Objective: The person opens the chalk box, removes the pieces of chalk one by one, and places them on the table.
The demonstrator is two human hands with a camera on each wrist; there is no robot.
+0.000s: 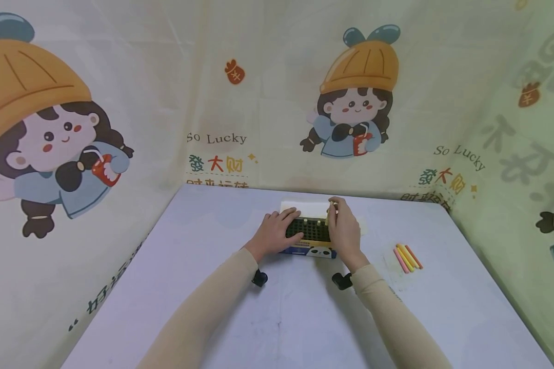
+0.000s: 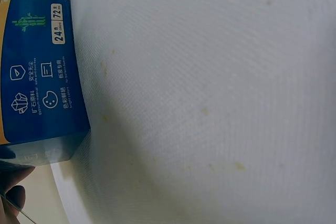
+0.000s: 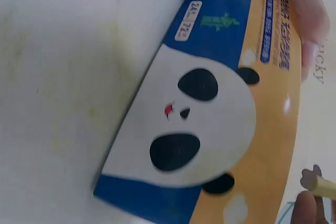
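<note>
The right hand (image 1: 344,230) pinches a pale yellow chalk (image 3: 323,187) between thumb and fingertips at the right end of the box (image 1: 320,251), whose long axis runs left to right; the chalk looks roughly upright, but whether its lower end sits in a hole cannot be told. The left hand (image 1: 273,233) holds the box's left end, thumb along the near edge, fingers spread toward the far side. The box carries a black holed insert (image 1: 310,234), with two pale chalks (image 1: 318,223) standing in it. Right of the box, nearer the right hand, four loose chalks (image 1: 407,258) lie side by side, slanting near and right.
</note>
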